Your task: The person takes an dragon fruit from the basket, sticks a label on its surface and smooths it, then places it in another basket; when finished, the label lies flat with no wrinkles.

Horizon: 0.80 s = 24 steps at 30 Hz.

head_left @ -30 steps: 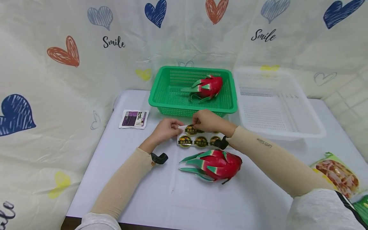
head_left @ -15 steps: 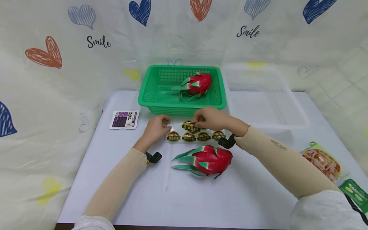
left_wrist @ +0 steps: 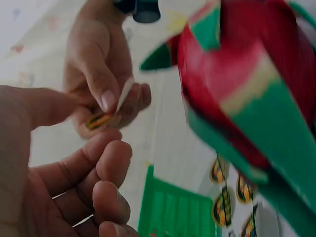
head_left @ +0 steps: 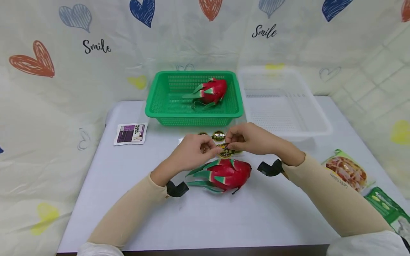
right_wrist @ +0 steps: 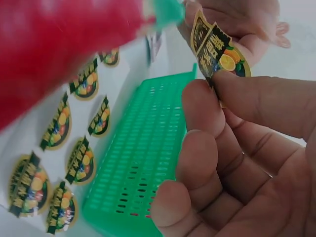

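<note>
One sticker (right_wrist: pixel 228 55) — pinched by the right hand (head_left: pixel 257 138) — shows at the nearer dragon fruit's (head_left: pixel 229 175) 12 o'clock in the head view, the left hand (head_left: pixel 192 152) — thumb and fingers parted — at the sticker's 9 o'clock.

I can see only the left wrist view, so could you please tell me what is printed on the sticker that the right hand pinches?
Observer: In the right wrist view, the sticker shows printed oranges and a dark band of lettering.
Operator: Thank you. The dragon fruit looms large here; could you say what it lies on?
Observer: The head view shows it lying on the white tabletop.
Operator: And may I ask what lies to the left of the green basket?
Observer: A white and purple packet lies there, a little nearer the person than the basket.
</note>
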{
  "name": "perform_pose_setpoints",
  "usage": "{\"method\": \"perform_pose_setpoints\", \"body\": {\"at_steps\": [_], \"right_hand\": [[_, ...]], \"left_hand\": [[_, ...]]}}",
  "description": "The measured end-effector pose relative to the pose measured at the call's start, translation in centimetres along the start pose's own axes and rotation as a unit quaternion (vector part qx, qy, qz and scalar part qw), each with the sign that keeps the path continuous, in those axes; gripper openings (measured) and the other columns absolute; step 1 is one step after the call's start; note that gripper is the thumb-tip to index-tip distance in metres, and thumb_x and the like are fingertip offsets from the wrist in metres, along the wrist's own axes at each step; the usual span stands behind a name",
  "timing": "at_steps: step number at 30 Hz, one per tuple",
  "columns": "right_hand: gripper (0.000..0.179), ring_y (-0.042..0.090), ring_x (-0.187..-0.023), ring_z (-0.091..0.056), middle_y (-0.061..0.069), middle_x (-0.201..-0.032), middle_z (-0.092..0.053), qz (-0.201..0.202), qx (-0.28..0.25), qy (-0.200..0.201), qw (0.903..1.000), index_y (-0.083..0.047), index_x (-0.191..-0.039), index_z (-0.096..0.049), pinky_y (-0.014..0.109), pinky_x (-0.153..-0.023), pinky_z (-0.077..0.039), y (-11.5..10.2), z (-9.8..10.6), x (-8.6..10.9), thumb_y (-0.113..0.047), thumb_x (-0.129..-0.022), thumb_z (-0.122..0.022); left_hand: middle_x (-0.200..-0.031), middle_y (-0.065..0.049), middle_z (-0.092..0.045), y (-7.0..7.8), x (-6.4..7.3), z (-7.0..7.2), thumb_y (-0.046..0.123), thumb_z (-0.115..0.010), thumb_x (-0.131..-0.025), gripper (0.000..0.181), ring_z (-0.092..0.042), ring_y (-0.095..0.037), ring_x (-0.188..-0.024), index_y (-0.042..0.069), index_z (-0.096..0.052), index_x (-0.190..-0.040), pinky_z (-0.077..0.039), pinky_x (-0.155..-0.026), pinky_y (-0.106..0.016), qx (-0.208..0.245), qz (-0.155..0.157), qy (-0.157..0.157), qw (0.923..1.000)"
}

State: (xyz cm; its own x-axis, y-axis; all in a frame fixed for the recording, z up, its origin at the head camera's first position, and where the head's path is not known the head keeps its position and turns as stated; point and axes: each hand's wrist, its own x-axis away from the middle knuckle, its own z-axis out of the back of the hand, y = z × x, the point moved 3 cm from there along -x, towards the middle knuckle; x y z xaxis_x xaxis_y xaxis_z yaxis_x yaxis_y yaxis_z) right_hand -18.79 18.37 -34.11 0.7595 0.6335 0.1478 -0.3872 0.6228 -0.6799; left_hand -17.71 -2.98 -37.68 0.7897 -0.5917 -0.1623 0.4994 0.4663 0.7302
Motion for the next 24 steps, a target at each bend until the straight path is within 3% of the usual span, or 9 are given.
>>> {"method": "perform_pose_setpoints", "body": {"at_steps": [4, 7, 11, 16, 20, 24], "right_hand": [[0.006, 0.017, -0.074, -0.061, 0.001, -0.086, -0.068, -0.004, -0.019, 0.002, 0.9998, -0.014, -0.100, -0.068, 0.026, -0.069, -0.053, 0.1, -0.7, 2.0, -0.013, -0.097, -0.073], [0.008, 0.017, -0.076, -0.062, -0.004, -0.087, -0.069, 0.002, -0.025, 0.021, 0.9995, -0.016, -0.103, -0.068, 0.026, -0.068, -0.053, 0.2, -1.2, 3.5, -0.015, -0.097, -0.074], [0.006, 0.012, -0.074, -0.062, -0.005, -0.085, -0.070, -0.004, -0.043, 0.069, 0.9967, -0.017, -0.104, -0.069, 0.025, -0.067, -0.052, 1.2, -2.5, 5.8, -0.019, -0.099, -0.072], [0.009, 0.008, -0.070, -0.057, -0.004, -0.077, -0.066, -0.033, -0.065, 0.122, 0.9898, -0.020, -0.091, -0.070, 0.024, -0.064, -0.048, 3.2, -4.4, 8.8, -0.019, -0.100, -0.071], [0.011, 0.008, -0.067, -0.055, 0.003, -0.075, -0.065, -0.037, -0.079, 0.156, 0.9839, -0.021, -0.089, -0.071, 0.024, -0.061, -0.045, 4.1, -5.7, 9.9, -0.017, -0.099, -0.072], [0.009, 0.007, -0.067, -0.053, 0.005, -0.075, -0.065, -0.046, -0.087, 0.180, 0.9788, -0.020, -0.089, -0.071, 0.023, -0.059, -0.044, 4.7, -6.8, 10.2, -0.018, -0.097, -0.075]], "left_hand": [[-0.063, 0.010, -0.059, 2.0, 0.4, -1.3, 0.027, -0.075, -0.095, 0.021, -0.050, -0.002, -0.059, 0.018, -0.066, -0.078, -0.043, -0.058, -0.019, -0.036, -0.045, -0.034, 0.9978], [-0.060, 0.009, -0.057, 3.0, 0.9, -2.2, 0.022, -0.074, -0.095, 0.020, -0.045, 0.000, -0.055, 0.015, -0.066, -0.078, -0.039, -0.056, -0.016, -0.032, -0.061, -0.048, 0.9965], [-0.060, 0.008, -0.058, 3.9, 1.6, -3.6, 0.022, -0.073, -0.096, 0.021, -0.044, 0.002, -0.051, 0.014, -0.066, -0.078, -0.038, -0.053, -0.016, -0.003, -0.042, -0.053, 0.9977], [-0.057, 0.009, -0.058, 4.7, 1.6, -5.7, 0.025, -0.076, -0.095, 0.025, -0.045, 0.001, -0.050, 0.015, -0.067, -0.074, -0.036, -0.050, -0.016, -0.003, -0.019, -0.060, 0.9980], [-0.053, 0.013, -0.056, 5.3, 1.6, -6.8, 0.030, -0.075, -0.095, 0.029, -0.046, 0.000, -0.050, 0.019, -0.071, -0.069, -0.034, -0.047, -0.017, -0.054, -0.008, -0.061, 0.9967], [-0.049, 0.015, -0.050, 5.9, 1.7, -7.3, 0.035, -0.070, -0.098, 0.039, -0.045, -0.002, -0.048, 0.024, -0.066, -0.061, -0.033, -0.040, -0.018, -0.136, 0.002, -0.046, 0.9896]]}}
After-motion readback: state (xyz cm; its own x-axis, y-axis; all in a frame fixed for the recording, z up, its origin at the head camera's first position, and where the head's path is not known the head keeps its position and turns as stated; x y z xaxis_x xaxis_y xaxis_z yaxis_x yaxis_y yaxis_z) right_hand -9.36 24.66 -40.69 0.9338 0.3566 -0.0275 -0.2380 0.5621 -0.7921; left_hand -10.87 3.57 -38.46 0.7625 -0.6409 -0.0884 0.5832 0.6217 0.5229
